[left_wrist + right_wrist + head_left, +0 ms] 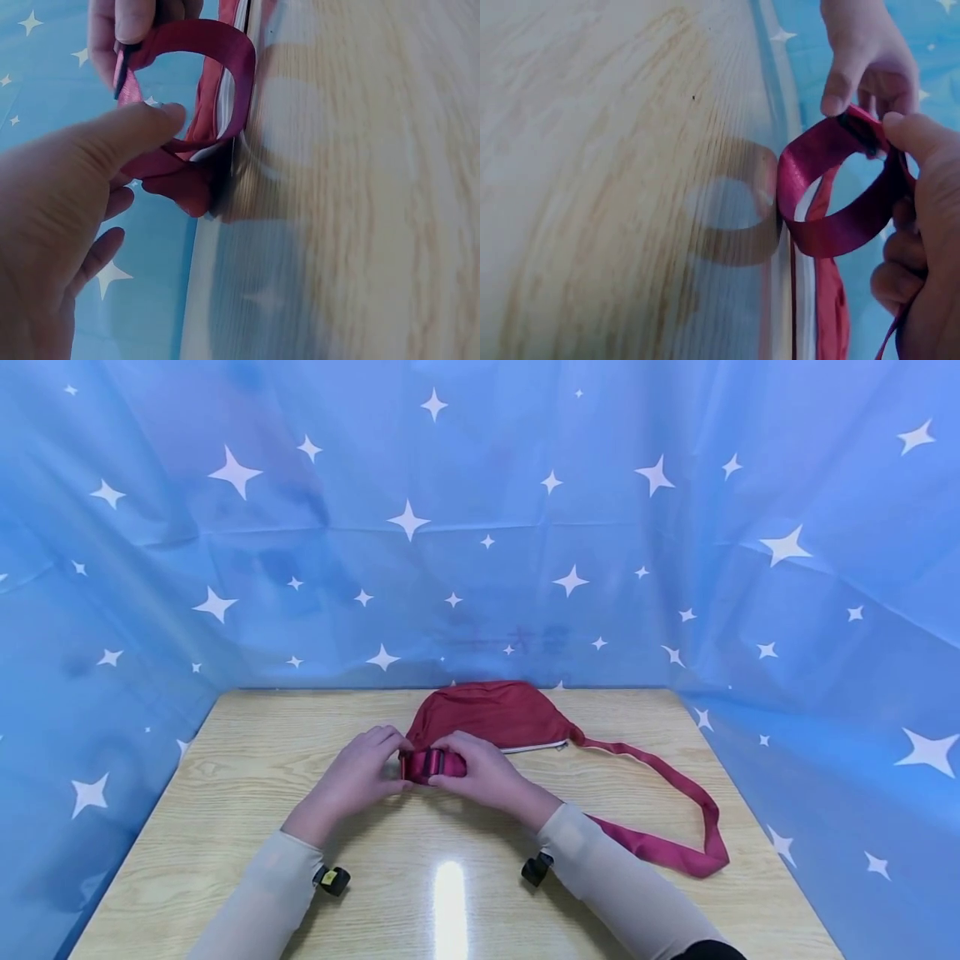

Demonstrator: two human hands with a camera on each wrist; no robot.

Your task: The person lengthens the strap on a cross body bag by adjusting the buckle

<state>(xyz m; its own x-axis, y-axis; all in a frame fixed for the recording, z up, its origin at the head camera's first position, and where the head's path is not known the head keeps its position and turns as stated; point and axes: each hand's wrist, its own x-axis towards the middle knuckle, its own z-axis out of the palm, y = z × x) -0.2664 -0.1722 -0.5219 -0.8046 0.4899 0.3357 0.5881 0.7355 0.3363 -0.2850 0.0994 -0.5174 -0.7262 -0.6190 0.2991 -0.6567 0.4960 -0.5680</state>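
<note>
A red waist bag lies near the back edge of the table, its white zip facing front. Just in front of it, its strap is raised in a small loop, with a black strap slider between the two hands. My left hand pinches the strap at the left, close to the bag's end, thumb on top in the left wrist view. From the right, my right hand grips the strap beside the slider, its thumb pressed on the webbing.
The rest of the red strap runs from the bag's right end in a wide curve and back under the right forearm. Light wood table lies below. A blue curtain with white stars hangs behind and at both sides.
</note>
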